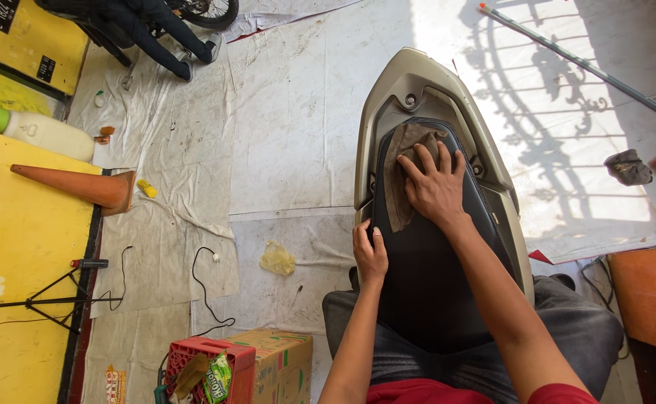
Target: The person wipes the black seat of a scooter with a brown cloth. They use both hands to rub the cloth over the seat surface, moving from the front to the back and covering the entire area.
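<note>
Head view, looking straight down: the person sits astride a scooter, knees in grey trousers either side of the black seat (425,284). The left hand (370,253) curls over the seat's left edge, fingers clenched on the rim, which looks like bracing to hold the body steady. Just ahead, the right hand (434,187) lies flat with fingers spread, pressing a brown cloth (403,176) down on the rear of the seat; the open palm gives broad contact, so the cloth is pinned rather than pinched. The cloth drapes toward the seat's left side, partly bunched. Around the seat runs the beige tail panel (410,75).

Farther off, on the sheeted floor, lie a crumpled yellow bag (277,259) and a black cable (207,292); a red crate (210,366) sits beside a box (283,355). At left an orange cone (74,183) lies tipped over by a white bottle (40,131).
</note>
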